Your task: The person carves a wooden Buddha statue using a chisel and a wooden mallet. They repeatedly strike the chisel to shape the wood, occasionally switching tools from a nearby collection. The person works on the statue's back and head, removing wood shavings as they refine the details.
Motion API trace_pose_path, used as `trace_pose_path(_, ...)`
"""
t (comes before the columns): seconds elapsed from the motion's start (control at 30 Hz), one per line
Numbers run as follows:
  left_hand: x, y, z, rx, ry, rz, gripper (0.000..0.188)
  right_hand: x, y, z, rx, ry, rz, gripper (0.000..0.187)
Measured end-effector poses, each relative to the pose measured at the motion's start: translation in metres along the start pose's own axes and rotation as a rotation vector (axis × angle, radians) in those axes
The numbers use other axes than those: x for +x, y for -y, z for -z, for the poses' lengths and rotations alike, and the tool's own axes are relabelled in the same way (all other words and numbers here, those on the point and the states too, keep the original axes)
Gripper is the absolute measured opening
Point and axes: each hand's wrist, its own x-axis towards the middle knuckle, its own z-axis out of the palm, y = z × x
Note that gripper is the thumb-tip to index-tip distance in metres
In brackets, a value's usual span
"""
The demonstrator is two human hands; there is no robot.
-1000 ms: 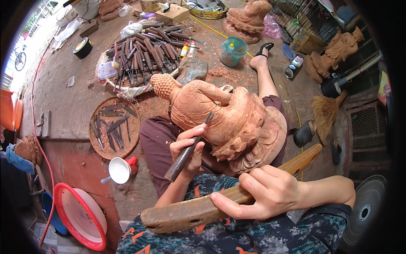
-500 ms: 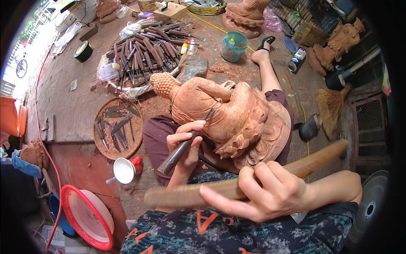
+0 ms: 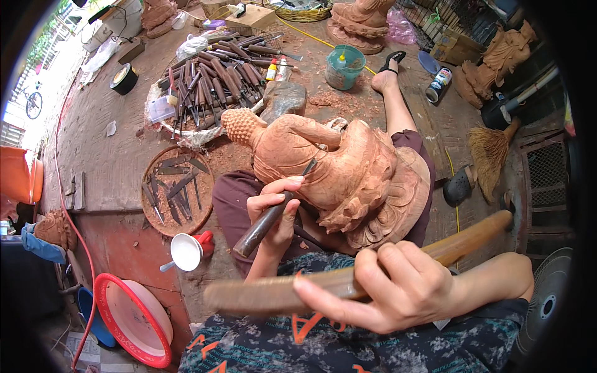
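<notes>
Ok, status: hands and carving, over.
Left hand holds chisel, blade at statue. Right hand grips wooden bar. Statue lies sideways. Nothing visibly blocking blade.

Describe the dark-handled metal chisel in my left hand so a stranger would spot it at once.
Find the large reddish-brown carved wooden figure lying with its knobbly head leftward. On its near side, your left hand grips the dark-handled metal chisel, narrow blade pointing up and right. Unlike the brown wooden-handled tools heaped beyond the figure, this one is in a hand.

Statue (image 3: 311, 149): matt carved wood. Club (image 3: 280, 291): smooth wood. Chisel (image 3: 262, 227): glossy handle, metal blade. Basin (image 3: 135, 318): glossy plastic.
</notes>
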Motion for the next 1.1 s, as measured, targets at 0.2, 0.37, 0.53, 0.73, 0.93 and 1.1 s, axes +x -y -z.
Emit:
trace_pose_path(0.2, 0.001, 0.001, 0.001, -0.008, -0.003, 0.005, 0.029, -0.003, 0.001, 0.001, 0.034, -0.029, -0.012, 0.052)
trace_pose_path(0.37, 0.003, 0.002, 0.002, -0.021, -0.004, 0.014, 0.029, -0.003, 0.001, 0.001, -0.1, 0.061, -0.003, 0.05)
trace_pose_path(0.53, 0.004, -0.003, 0.0, -0.024, 0.042, 0.068, 0.027, -0.005, 0.0, 0.0, -0.075, 0.051, -0.043, 0.052)
trace_pose_path(0.73, 0.013, -0.012, 0.001, -0.046, -0.07, -0.102, 0.034, -0.01, -0.009, 0.004, 0.094, 0.047, -0.092, 0.042)
trace_pose_path(0.93, 0.009, -0.014, 0.005, -0.13, -0.084, 0.257, 0.039, 0.012, -0.045, -0.008, 0.342, -0.144, -0.253, 0.042)
trace_pose_path(1.1, -0.011, 0.0, 0.008, 0.309, -0.077, 0.175, 0.014, 0.049, -0.068, 0.004, 0.456, -0.2, -0.244, 0.053)
